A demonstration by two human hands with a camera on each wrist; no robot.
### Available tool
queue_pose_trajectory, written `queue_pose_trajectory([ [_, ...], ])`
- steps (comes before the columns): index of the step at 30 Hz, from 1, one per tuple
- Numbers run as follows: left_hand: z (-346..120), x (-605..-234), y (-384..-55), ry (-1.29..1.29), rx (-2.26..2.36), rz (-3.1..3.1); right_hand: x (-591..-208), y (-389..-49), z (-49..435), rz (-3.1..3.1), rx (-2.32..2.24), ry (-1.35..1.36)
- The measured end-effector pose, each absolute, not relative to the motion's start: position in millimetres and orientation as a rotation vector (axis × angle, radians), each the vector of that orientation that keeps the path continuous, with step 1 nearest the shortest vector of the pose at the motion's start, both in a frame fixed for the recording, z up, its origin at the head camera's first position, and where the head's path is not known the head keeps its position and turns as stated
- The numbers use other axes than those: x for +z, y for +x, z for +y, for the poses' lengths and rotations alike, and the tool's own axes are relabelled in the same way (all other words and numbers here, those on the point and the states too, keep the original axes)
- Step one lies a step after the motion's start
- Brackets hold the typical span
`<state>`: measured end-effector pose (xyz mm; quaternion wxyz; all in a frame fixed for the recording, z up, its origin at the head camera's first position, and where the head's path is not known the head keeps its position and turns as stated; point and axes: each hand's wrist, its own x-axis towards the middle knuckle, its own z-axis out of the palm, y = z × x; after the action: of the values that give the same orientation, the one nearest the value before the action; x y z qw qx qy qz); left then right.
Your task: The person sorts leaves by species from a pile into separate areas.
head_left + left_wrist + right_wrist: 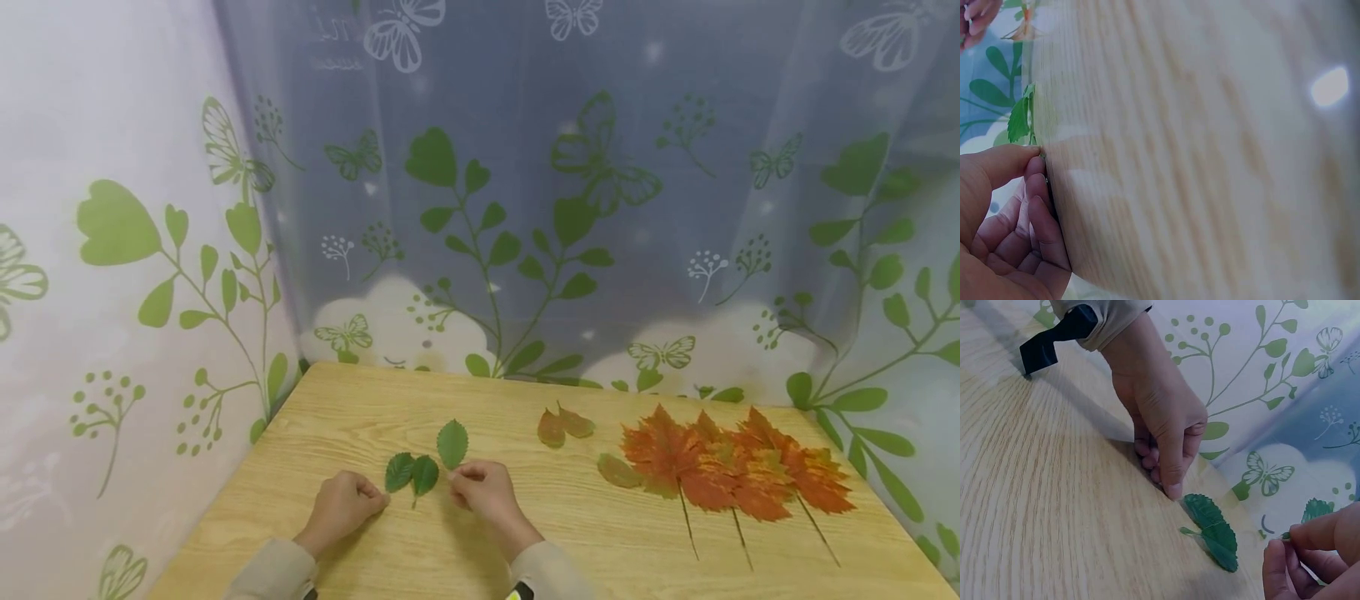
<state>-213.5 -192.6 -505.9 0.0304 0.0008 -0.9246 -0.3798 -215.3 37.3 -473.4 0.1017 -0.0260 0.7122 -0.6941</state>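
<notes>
My right hand (486, 493) pinches the short stem of a toothed green leaf (453, 444) between thumb and forefinger. The leaf stands raised above the fingertips, and part of it shows in the right wrist view behind the hand (1322, 556). Two darker green leaves lie side by side on the table, a left one (399, 472) and a right one (425, 475) with its stem toward me. At the lower end of the left one, my left hand (343, 510) pinches with thumb and forefinger; the stem itself is hidden by the fingertips. In the left wrist view a green leaf (1020, 119) rises just beyond the left thumb.
On the wood-grain table (570, 533), several orange-red maple leaves (727, 467) with dark stems overlap at the right. A brownish-green leaf (618, 471) lies beside them. Farther back rests a pair of brownish leaves (564, 423). A printed curtain (510, 208) hangs behind the table.
</notes>
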Motion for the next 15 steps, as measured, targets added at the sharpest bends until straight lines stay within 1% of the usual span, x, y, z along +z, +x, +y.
queue_pose_trajectory([
  [5, -192.6, -506.5, -213.3, 0.006, -1.179, -2.860, -481.3, -219.5, 26.5, 2.193, -2.006, -0.062],
  [15, -192.9, -506.7, -214.2, 0.010, -1.173, -2.857, -495.9, -222.7, 9.5, 2.330, -1.884, 0.063],
])
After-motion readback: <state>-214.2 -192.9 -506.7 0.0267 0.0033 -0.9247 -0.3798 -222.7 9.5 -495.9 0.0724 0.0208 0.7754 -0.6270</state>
